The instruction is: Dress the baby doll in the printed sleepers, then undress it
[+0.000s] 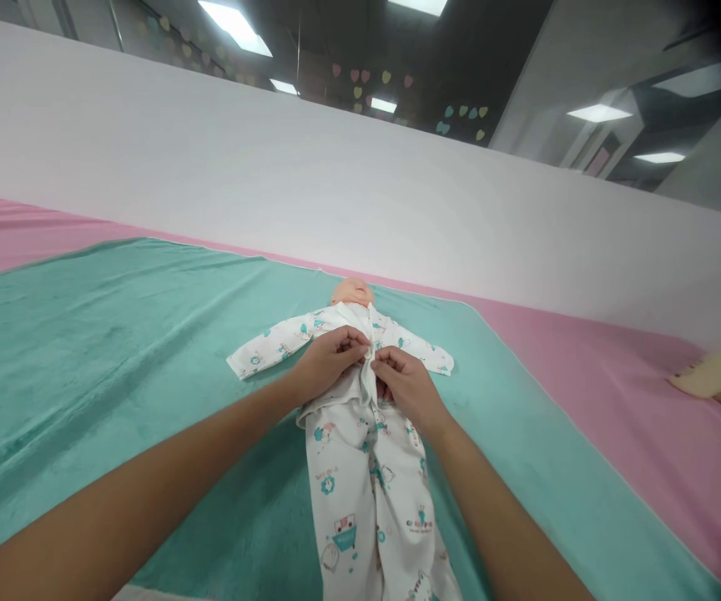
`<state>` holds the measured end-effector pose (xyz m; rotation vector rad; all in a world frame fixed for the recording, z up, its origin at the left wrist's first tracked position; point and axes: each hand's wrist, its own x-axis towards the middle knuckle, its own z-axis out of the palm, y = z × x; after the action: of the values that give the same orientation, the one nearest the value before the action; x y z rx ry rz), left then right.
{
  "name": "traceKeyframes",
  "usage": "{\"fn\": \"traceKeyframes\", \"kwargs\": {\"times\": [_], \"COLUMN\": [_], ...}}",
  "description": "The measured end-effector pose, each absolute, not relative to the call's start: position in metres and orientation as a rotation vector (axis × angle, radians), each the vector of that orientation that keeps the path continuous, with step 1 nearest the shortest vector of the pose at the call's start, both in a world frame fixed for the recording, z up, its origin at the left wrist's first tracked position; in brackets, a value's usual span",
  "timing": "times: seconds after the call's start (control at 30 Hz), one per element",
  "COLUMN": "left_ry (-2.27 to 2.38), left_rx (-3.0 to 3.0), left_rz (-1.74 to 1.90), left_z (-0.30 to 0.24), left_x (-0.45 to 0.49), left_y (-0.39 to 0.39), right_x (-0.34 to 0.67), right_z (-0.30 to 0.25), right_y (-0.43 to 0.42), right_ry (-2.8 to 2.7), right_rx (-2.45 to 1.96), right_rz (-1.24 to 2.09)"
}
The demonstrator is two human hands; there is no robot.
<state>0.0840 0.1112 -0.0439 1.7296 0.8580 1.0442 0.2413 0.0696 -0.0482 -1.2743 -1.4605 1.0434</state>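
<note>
A baby doll [353, 290] lies on its back, dressed in a white printed shirt [282, 342] and matching trousers [341, 492]. The shirt's sleeves spread out to both sides. Over the chest, my left hand [335, 355] pinches the shirt's front edge between thumb and fingers. Close beside it, my right hand [401, 380] is closed on the opposite front edge, near the middle line. The fingertips of both hands are a small gap apart. Whether a button or snap lies between them is too small to tell.
Under the doll is a teal blanket [116, 334], spread over a pink sheet [586, 367]. A white wall panel [273, 175] rises behind, with dark glass above it. At the far right edge, part of a pale yellow object [714, 373] shows on the pink sheet.
</note>
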Motion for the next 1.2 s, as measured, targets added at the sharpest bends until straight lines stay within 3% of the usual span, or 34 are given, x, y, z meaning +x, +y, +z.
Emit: {"fn": "traceKeyframes", "kwargs": {"times": [1.2], "left_ry": [0.862], "left_rx": [1.943], "left_rz": [1.044], "left_z": [-0.0500], "left_x": [0.0863], "left_y": [0.1125], "right_x": [0.2444], "right_z": [-0.0524], "right_y": [0.0740], "right_ry": [-1.448], "right_rx": [-1.232], "right_rz": [1.023]}}
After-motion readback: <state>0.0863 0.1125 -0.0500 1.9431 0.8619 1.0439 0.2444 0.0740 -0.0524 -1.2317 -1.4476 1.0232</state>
